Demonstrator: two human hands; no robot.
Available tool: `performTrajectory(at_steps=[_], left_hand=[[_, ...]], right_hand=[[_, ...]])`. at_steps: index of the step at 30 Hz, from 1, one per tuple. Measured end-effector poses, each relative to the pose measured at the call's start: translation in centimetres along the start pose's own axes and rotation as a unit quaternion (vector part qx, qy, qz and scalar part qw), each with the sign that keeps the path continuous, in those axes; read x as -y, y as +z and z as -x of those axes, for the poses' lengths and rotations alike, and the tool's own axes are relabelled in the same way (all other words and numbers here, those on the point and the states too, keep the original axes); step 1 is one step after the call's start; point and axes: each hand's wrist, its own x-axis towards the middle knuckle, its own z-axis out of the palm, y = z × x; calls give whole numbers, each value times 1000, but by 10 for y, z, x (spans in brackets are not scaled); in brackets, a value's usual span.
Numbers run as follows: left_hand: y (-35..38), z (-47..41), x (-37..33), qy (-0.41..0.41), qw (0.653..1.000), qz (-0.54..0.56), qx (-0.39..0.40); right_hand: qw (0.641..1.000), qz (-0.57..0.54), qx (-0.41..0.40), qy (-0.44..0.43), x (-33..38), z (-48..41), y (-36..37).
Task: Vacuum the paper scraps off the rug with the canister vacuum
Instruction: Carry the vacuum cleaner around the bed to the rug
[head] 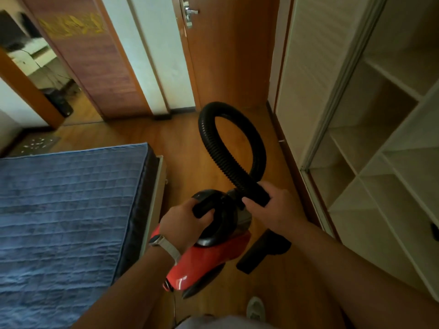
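Hose [258, 150] in right [270, 207], apparent handle [200, 207] left [185, 222]

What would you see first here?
The red canister vacuum in the middle, its handle gripped by the left hand, its black hose looping up from the right hand. Then the blue bed on the left, and beyond it a rug dotted with paper scraps.

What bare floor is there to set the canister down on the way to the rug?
Bare wood floor lies ahead, between the bed, the doors and the wardrobe, reaching left to the rug. Crowded underfoot: the strip between bed and wardrobe is taken by the nozzle and a foot.
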Motion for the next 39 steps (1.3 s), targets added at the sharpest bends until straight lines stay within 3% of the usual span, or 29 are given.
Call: performTrajectory(at_steps=[13, 29, 39], left_hand=[[9, -129, -13, -29, 999, 23, -34], [0, -390, 36, -20, 997, 78, 2], [-17, -516, 87, -67, 997, 22, -29]], right_hand=[[998, 39, 38, -18, -11, -143, -14], [999, 37, 10, 5, 9, -385, 27], [995, 60, 70, -26, 16, -531, 58]])
